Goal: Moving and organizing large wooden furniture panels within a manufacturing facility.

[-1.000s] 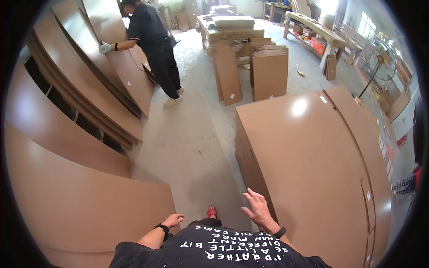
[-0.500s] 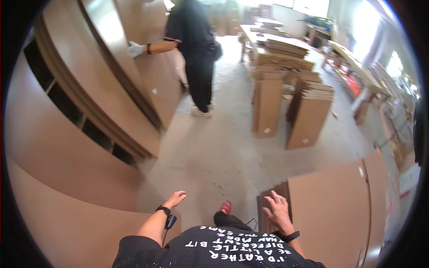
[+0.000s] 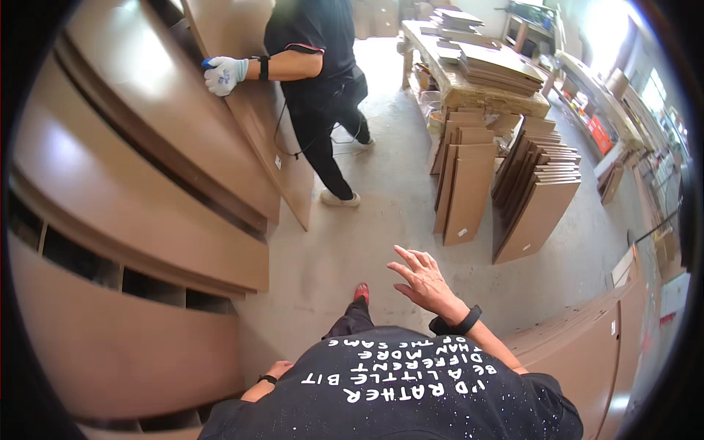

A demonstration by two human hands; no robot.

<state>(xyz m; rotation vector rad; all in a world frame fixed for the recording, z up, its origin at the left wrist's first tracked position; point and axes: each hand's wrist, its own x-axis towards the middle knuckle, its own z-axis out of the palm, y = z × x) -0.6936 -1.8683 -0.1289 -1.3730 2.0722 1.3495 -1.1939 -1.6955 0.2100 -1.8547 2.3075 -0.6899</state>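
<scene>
My right hand [image 3: 425,281] reaches forward over the concrete floor, fingers spread and holding nothing. A black band circles that wrist. Low beside my body is my left hand [image 3: 279,369], partly covered by my black shirt, so its fingers cannot be made out. The large brown panels [image 3: 132,323] leaning in a row on the left are the things closest to it. Ahead, a co-worker's gloved hand [image 3: 226,76] is at the edge of an upright brown panel [image 3: 282,169].
The co-worker [image 3: 315,95] stands ahead at left. Narrow brown boards [image 3: 539,205] lean in stacks against a workbench [image 3: 484,94] loaded with more boards. Large panels [image 3: 587,345] stand close on my right. A cluttered bench [image 3: 587,110] runs along the right wall.
I have moved forward, and the co-worker and stacked boards appear nearer. My right hand has swung forward; my left has dropped back beside my body. The co-worker has stepped, legs now apart.
</scene>
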